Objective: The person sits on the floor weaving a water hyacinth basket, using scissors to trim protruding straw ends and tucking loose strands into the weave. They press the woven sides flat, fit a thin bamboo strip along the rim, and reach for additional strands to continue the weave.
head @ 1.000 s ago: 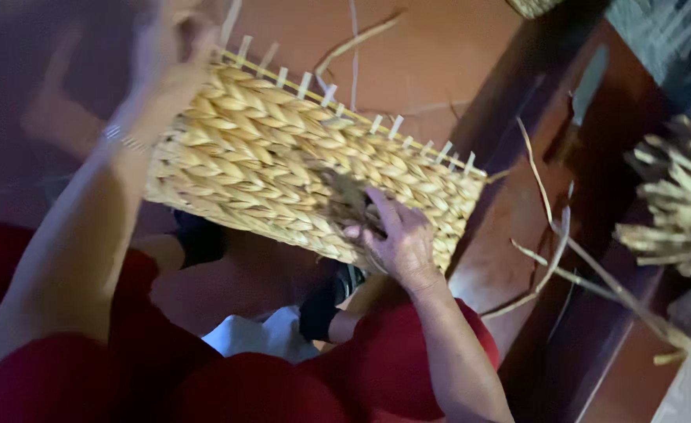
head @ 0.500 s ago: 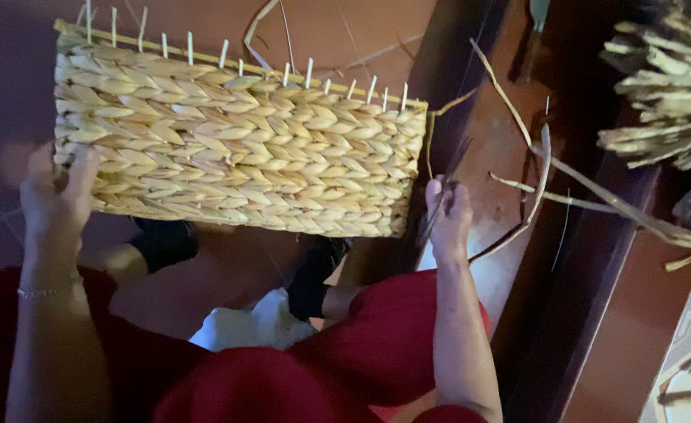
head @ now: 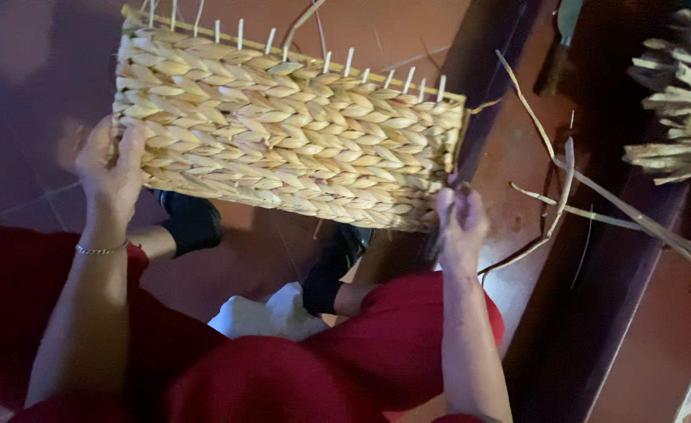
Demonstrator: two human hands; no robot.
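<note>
A rectangular woven straw basket [head: 290,133] with pale upright stakes along its top edge hangs in front of me, above my knees. My left hand [head: 109,168] grips its left end, fingers curled over the weave. My right hand [head: 459,219] holds the lower right corner, where loose strands stick out. Red trousers [head: 298,368] and black socks [head: 193,219] show below the basket.
A dark wooden beam [head: 596,258] runs diagonally at the right. Loose straw strands [head: 564,180] lie across it, and a bundle of dried straw [head: 678,102] sits at the upper right. A white cloth [head: 259,317] lies between my legs on the reddish floor.
The basket has been turned from tilted to nearly level. My left hand came down from its top edge to the left end; my right hand slid from the face to the lower right corner.
</note>
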